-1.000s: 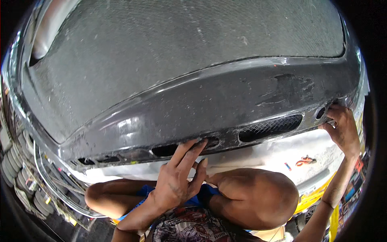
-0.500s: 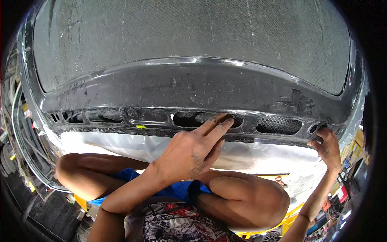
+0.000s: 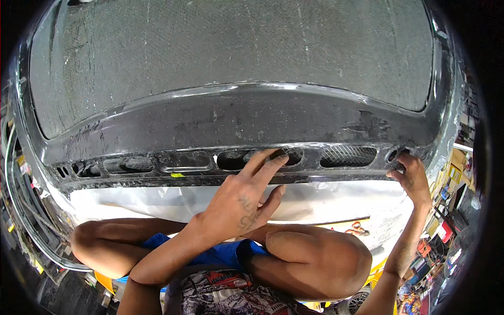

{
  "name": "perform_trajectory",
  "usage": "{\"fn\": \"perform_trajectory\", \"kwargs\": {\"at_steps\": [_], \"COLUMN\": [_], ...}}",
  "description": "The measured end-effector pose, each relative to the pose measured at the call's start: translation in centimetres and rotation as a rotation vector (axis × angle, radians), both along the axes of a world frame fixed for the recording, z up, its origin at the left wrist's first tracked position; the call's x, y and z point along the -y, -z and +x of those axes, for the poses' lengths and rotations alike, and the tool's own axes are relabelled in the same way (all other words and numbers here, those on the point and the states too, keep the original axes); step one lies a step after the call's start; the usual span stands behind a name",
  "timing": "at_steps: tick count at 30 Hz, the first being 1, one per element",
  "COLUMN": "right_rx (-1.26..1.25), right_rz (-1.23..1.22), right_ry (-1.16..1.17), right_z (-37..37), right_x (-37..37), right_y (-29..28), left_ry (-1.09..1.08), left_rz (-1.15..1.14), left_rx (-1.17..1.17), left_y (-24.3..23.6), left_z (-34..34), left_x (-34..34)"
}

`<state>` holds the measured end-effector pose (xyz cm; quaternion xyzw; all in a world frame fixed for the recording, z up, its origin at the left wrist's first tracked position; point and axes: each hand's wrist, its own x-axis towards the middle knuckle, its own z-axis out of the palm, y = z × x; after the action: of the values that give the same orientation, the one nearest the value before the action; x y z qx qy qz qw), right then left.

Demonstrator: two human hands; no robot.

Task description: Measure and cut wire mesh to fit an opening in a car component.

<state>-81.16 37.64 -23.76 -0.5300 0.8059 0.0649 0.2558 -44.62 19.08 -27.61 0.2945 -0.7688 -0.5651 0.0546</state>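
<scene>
My open left hand (image 3: 242, 202) fingers the dark grey slotted car bumper panel (image 3: 236, 126); my right hand (image 3: 410, 178) grips its end.

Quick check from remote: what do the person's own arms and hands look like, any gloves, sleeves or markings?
Both are bare: no gloves, no sleeves on the forearms. The left hand has a dark tattoo-like marking on its back. The right hand shows a faint dark mark too. No rings or watch visible.

The dark bumper (image 3: 236, 126) looks scuffed and semi-glossy, its top panel (image 3: 231, 47) rough, matt and fibrous.
</scene>
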Motion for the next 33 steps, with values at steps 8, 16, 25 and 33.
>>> {"fn": "perform_trajectory", "kwargs": {"at_steps": [8,16,25,33], "right_rx": [0.219,0.287,0.25,0.139], "right_rz": [0.08,-0.055,-0.352,-0.54], "right_ry": [0.247,0.237,-0.163,-0.398], "right_z": [0.2,1.1,12.6,22.2], "right_x": [1.8,0.7,4.8,9.7], "right_y": [-2.0,-2.6,-8.6,0.4], "left_ry": [-0.195,-0.466,-0.591,-0.619], "left_rz": [0.648,0.95,1.074,1.242], "left_rx": [-0.045,-0.219,-0.426,-0.411], "left_y": [-1.0,-1.6,-2.9,-2.1], "left_z": [0.4,1.8,3.8,3.5], "left_x": [0.5,-0.4,-0.4,0.3]}}
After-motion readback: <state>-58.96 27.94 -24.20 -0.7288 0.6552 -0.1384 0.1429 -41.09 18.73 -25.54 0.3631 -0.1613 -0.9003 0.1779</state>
